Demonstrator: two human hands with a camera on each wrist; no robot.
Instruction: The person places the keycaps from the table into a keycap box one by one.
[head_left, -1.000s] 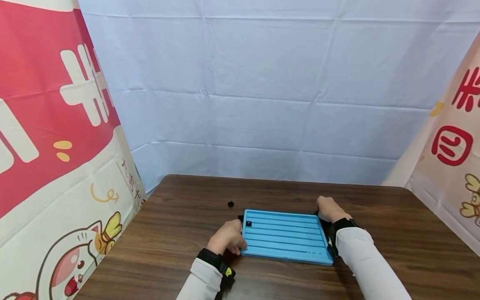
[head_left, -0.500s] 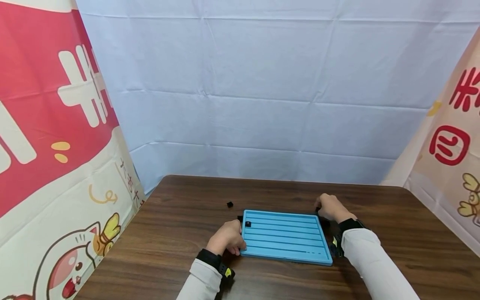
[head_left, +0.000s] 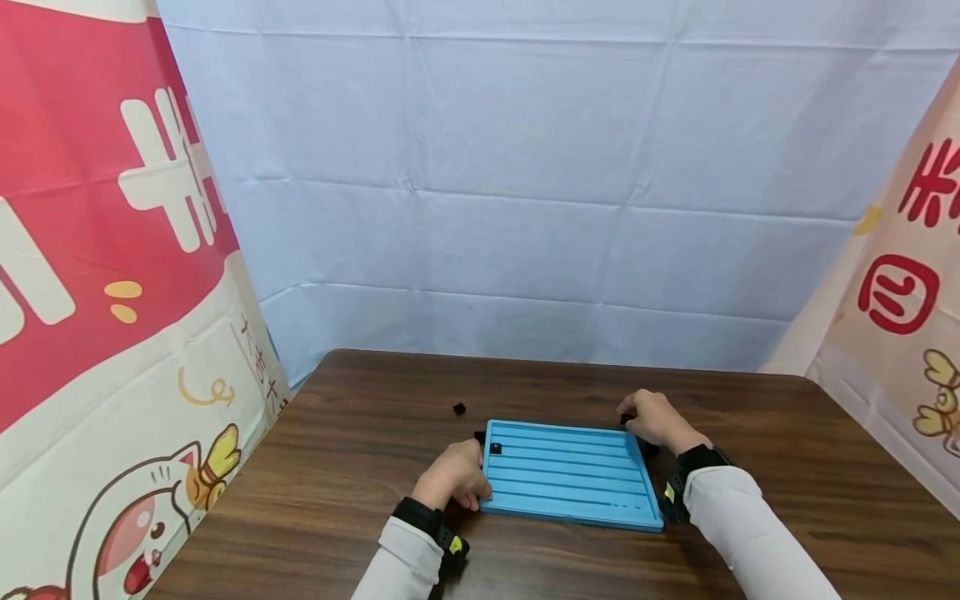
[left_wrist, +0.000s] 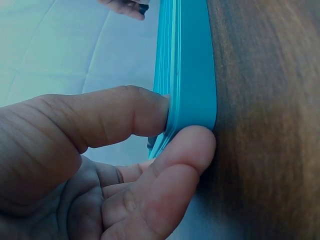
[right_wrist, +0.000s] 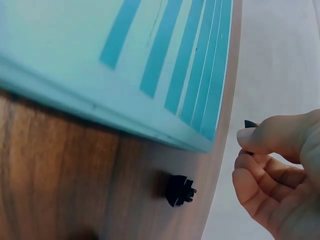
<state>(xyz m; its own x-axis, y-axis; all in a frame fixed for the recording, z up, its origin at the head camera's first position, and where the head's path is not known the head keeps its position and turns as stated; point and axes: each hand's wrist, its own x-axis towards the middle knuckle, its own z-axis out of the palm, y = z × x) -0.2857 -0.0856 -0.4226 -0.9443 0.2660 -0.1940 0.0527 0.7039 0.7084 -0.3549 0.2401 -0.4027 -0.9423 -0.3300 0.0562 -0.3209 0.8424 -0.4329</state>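
Observation:
A blue ridged tray (head_left: 570, 477) with a raised rim lies flat on the wooden table. My left hand (head_left: 456, 473) pinches its near left edge; in the left wrist view the thumb is inside the rim and the fingers are against the outer wall. Beyond the tray's far right corner, my right hand (head_left: 658, 418) pinches a small black piece (right_wrist: 249, 124) between thumb and fingers, mostly hidden by them. One small black block (head_left: 496, 448) sits in the tray near its left rim.
A black notched piece (right_wrist: 179, 190) lies on the table beside the tray's right edge. Another black piece (head_left: 460, 408) rests behind the tray's far left corner, and one more (head_left: 479, 436) pokes out by its left edge. Pale cloth (head_left: 517, 167) hangs behind the table (head_left: 360, 417).
My right hand has lifted away from the tray's right side with the small black piece and moved slightly left toward the tray's far right corner. The left hand keeps its hold.

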